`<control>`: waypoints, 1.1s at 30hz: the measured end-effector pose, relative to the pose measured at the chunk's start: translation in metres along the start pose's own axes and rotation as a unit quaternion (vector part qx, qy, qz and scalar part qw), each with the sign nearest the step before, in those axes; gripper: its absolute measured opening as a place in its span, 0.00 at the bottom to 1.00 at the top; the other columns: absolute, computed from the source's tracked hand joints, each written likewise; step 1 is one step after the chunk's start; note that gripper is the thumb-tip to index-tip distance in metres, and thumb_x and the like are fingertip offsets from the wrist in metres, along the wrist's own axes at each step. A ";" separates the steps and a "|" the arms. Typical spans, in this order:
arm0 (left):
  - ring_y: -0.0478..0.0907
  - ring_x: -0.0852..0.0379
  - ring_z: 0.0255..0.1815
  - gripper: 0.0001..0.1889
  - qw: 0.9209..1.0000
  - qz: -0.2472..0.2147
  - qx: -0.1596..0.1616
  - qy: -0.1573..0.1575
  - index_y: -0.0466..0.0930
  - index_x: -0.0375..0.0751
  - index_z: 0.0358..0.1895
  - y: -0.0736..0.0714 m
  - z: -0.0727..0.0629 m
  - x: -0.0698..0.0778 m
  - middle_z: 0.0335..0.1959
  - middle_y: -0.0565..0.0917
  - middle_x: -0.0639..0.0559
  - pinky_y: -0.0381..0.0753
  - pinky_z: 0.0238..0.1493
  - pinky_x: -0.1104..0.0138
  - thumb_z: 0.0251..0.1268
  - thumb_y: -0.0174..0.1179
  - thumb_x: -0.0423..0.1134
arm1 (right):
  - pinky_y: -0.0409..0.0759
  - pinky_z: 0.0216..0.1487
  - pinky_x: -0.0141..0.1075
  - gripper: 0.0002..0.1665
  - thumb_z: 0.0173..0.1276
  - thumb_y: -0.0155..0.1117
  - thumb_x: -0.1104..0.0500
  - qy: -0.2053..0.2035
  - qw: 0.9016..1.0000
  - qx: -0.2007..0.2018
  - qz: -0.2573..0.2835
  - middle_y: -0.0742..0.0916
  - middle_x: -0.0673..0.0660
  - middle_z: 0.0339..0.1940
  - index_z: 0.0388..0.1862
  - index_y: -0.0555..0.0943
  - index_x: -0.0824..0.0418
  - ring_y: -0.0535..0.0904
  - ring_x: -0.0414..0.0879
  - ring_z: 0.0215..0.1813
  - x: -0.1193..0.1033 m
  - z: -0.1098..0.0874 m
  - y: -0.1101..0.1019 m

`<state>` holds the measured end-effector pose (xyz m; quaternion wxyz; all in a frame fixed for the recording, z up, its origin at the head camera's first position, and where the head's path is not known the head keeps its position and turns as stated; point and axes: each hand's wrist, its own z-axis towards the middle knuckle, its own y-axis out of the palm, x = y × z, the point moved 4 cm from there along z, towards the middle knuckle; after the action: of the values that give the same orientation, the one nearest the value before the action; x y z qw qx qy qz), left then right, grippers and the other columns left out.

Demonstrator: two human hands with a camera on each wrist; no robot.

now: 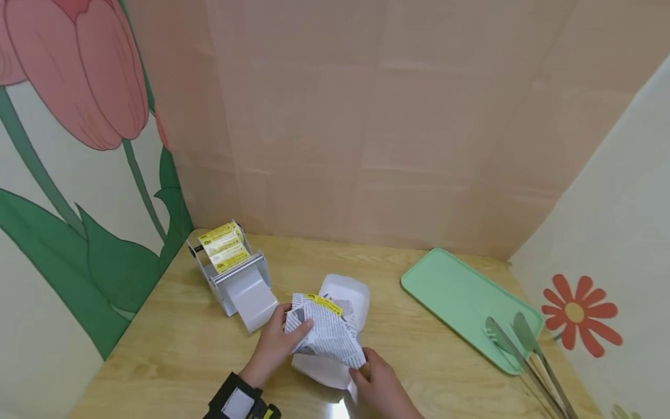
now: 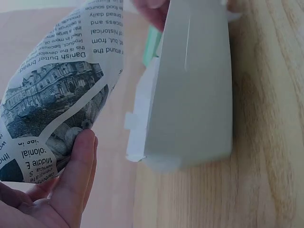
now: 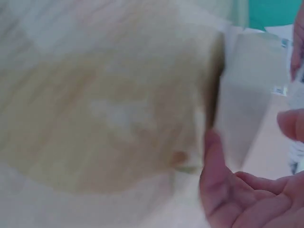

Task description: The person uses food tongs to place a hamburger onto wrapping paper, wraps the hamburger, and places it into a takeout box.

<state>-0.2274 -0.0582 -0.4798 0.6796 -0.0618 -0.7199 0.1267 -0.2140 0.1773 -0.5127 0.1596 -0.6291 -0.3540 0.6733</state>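
A flattish packet wrapped in newsprint paper [image 1: 324,333], with a yellow label on its top edge, is held tilted above an open white clamshell box [image 1: 356,294]. My left hand [image 1: 277,340] grips the packet's left side, thumb on the front. At its lower right corner my right hand [image 1: 381,384] pinches the paper between thumb and fingers. The left wrist view shows the packet [image 2: 61,90] beside the box's outer wall [image 2: 194,95]. In the right wrist view the box [image 3: 242,104] is close behind the right fingers [image 3: 223,190]. Whatever the paper wraps is hidden.
A label dispenser [image 1: 225,273] with a yellow-printed roll and a hanging white strip stands on the wooden table [image 1: 173,361] at left. To the right lies a green tray [image 1: 450,291]; metal tongs [image 1: 539,361] rest across its near corner. Walls close the back and sides.
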 end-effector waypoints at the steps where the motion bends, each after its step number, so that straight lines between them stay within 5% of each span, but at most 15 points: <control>1: 0.78 0.46 0.51 0.37 1.000 0.005 0.000 -0.004 0.66 0.27 0.64 0.001 -0.001 0.000 0.55 0.78 0.35 0.79 0.51 0.52 0.63 0.67 0.51 | 0.79 0.36 0.38 0.24 0.68 0.63 0.60 -0.003 1.000 0.014 -0.008 0.85 0.60 0.44 0.58 0.74 0.74 0.78 0.43 0.36 -0.004 -0.001 -0.004; 6: 0.77 0.46 0.51 0.39 0.999 0.022 0.004 -0.035 0.66 0.30 0.65 0.004 0.002 -0.002 0.55 0.77 0.37 0.79 0.51 0.52 0.62 0.67 0.55 | 0.78 0.32 0.32 0.19 0.68 0.60 0.70 -0.027 0.996 0.082 0.023 0.84 0.64 0.50 0.57 0.77 0.72 0.80 0.42 0.34 -0.024 -0.002 -0.029; 12: 0.79 0.51 0.41 0.38 0.999 -0.002 -0.017 -0.047 0.66 0.30 0.64 0.012 0.005 -0.001 0.45 0.80 0.41 0.80 0.40 0.60 0.62 0.66 0.56 | 0.82 0.38 0.33 0.27 0.68 0.66 0.64 -0.021 0.984 0.004 0.178 0.83 0.70 0.54 0.63 0.73 0.74 0.85 0.49 0.42 -0.038 -0.007 -0.031; 16: 0.80 0.53 0.40 0.37 0.997 -0.030 -0.042 -0.053 0.66 0.31 0.65 0.014 0.004 0.003 0.44 0.81 0.42 0.80 0.40 0.62 0.64 0.64 0.56 | 0.82 0.45 0.33 0.28 0.63 0.70 0.67 -0.006 0.978 0.008 0.210 0.84 0.68 0.52 0.61 0.73 0.74 0.83 0.53 0.49 -0.038 -0.010 -0.029; 20: 0.80 0.54 0.42 0.29 0.997 -0.029 -0.070 -0.016 0.74 0.32 0.61 0.012 0.002 0.009 0.46 0.83 0.44 0.80 0.44 0.61 0.66 0.64 0.52 | 0.82 0.45 0.32 0.26 0.60 0.73 0.67 -0.011 0.973 -0.006 0.230 0.85 0.68 0.50 0.56 0.75 0.72 0.83 0.49 0.47 -0.035 -0.008 -0.031; 24: 0.80 0.56 0.43 0.23 0.989 -0.061 -0.137 0.003 0.79 0.34 0.58 0.014 -0.001 0.013 0.48 0.85 0.45 0.79 0.46 0.64 0.69 0.62 0.48 | 0.83 0.43 0.34 0.23 0.54 0.77 0.67 -0.067 0.970 -0.043 0.229 0.85 0.61 0.43 0.44 0.74 0.69 0.82 0.42 0.41 -0.032 -0.007 -0.035; 28: 0.79 0.58 0.44 0.24 0.975 -0.100 -0.197 -0.013 0.76 0.31 0.62 0.015 -0.004 0.013 0.50 0.84 0.44 0.78 0.47 0.65 0.73 0.58 0.46 | 0.81 0.37 0.35 0.26 0.45 0.82 0.64 -0.155 0.976 -0.007 0.153 0.81 0.50 0.33 0.33 0.70 0.61 0.77 0.38 0.36 -0.037 -0.004 -0.043; 30: 0.79 0.58 0.44 0.24 0.972 -0.109 -0.206 -0.020 0.75 0.30 0.63 0.014 -0.004 0.013 0.51 0.83 0.43 0.78 0.48 0.65 0.74 0.56 0.45 | 0.80 0.36 0.36 0.32 0.40 0.84 0.63 -0.175 0.977 0.035 0.115 0.79 0.50 0.31 0.35 0.68 0.62 0.76 0.39 0.34 -0.039 -0.004 -0.046; 33: 0.78 0.57 0.44 0.23 0.973 -0.107 -0.204 -0.018 0.74 0.30 0.63 0.011 -0.005 0.015 0.51 0.83 0.43 0.77 0.48 0.65 0.74 0.55 0.44 | 0.81 0.37 0.38 0.47 0.36 0.86 0.64 -0.158 0.979 0.074 0.109 0.79 0.57 0.42 0.52 0.65 0.67 0.77 0.45 0.38 -0.040 -0.004 -0.046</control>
<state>-0.2245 -0.0431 -0.4681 0.6494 -0.1195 -0.7449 -0.0955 -0.2149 0.1839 -0.4519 0.0735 -0.5364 -0.2531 0.8018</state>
